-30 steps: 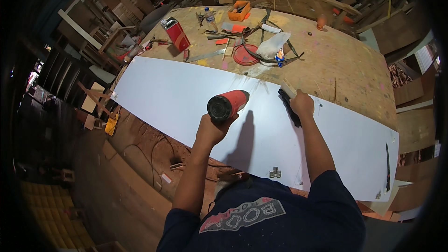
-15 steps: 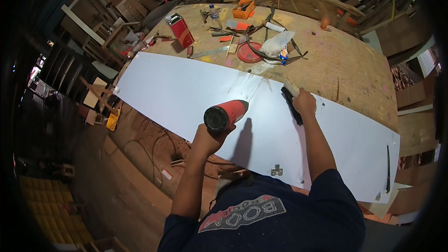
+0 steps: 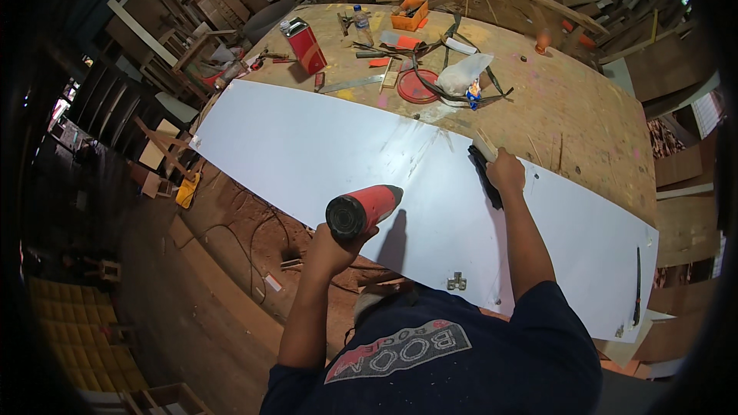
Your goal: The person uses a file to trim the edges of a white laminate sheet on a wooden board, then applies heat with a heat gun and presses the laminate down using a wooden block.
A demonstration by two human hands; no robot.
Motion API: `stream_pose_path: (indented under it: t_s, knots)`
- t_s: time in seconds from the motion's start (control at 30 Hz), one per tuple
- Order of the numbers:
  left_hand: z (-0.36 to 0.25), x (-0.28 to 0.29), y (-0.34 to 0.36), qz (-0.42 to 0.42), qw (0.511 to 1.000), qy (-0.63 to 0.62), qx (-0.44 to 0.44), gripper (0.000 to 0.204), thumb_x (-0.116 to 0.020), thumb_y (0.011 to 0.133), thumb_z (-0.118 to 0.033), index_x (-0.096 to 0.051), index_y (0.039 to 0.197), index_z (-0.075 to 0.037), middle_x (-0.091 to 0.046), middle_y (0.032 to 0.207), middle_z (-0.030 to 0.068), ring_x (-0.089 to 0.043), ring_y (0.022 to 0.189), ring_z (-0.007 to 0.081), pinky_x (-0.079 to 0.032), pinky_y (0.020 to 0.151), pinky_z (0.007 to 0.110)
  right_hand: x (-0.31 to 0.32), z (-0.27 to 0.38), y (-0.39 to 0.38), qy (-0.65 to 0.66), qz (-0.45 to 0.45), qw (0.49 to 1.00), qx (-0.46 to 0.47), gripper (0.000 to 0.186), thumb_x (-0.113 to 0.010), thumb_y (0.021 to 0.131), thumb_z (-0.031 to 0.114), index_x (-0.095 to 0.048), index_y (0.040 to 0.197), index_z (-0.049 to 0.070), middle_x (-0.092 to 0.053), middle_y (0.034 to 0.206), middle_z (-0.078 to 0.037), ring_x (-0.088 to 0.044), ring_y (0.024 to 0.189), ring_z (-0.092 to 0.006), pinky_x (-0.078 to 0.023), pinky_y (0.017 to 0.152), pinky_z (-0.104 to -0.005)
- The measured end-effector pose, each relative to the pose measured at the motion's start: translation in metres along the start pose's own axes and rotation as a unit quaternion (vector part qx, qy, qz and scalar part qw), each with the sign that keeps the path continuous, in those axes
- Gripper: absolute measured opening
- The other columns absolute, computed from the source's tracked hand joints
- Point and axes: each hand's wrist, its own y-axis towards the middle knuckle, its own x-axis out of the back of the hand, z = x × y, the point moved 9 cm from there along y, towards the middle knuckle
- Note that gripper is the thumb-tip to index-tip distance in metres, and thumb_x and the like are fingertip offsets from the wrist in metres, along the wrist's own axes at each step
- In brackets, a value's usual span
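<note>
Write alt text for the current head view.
Left hand holds a red-and-black power tool over a white panel; right hand grips a pale block near the panel's far edge. A red can stands on the workbench.

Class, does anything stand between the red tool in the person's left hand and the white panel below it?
Nothing visible does: the red tool in the left hand is over the white panel, and its shadow falls on the panel. The right hand, with a pale block, is off to the right.
</note>
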Motion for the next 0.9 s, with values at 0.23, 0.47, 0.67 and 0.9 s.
stream_pose_path:
  t_s: [0.23,0.47,0.67,0.9]
  knots:
    - [0.0,0.007,-0.022,-0.02,0.998,-0.045,-0.03,0.049,-0.09,0.09,-0.021,-0.069,0.13,-0.003,-0.078,0.115,0.0139,-0.075,0.107,0.0268,-0.058,0.095,0.041,-0.001,0.0,0.0,-0.004,-0.002,1.0,0.006,0.047,-0.078,0.093,0.03,-0.068,0.131,0.003,-0.079,0.116,-0.022,-0.077,0.109,-0.0376,-0.061,0.096,-0.0493]
    - [0.011,0.013,-0.046,-0.036,0.997,-0.041,-0.05,0.047,-0.09,0.09,-0.018,-0.07,0.13,-0.002,-0.078,0.117,0.0133,-0.075,0.109,0.026,-0.059,0.095,0.041,-0.005,0.002,0.001,-0.013,0.0,1.0,0.008,0.045,-0.076,0.094,0.028,-0.068,0.13,0.003,-0.079,0.113,-0.021,-0.077,0.108,-0.0372,-0.061,0.096,-0.0491]
    - [0.011,0.018,-0.057,-0.04,0.996,-0.045,-0.063,0.044,-0.089,0.091,-0.015,-0.07,0.129,-0.002,-0.078,0.117,0.0134,-0.075,0.109,0.0255,-0.059,0.095,0.041,-0.007,0.0,0.001,-0.013,-0.015,1.0,0.019,0.041,-0.074,0.094,0.026,-0.068,0.127,0.002,-0.079,0.112,-0.022,-0.077,0.107,-0.0381,-0.061,0.095,-0.0497]
    - [0.004,0.02,-0.045,-0.055,0.993,-0.055,-0.085,0.046,-0.09,0.091,-0.024,-0.071,0.127,-0.002,-0.078,0.115,0.0158,-0.075,0.108,0.0294,-0.059,0.093,0.042,-0.007,0.0,0.0,-0.005,0.006,1.0,-0.002,0.05,-0.078,0.094,0.033,-0.068,0.133,0.004,-0.078,0.119,-0.023,-0.076,0.111,-0.0399,-0.06,0.097,-0.0506]
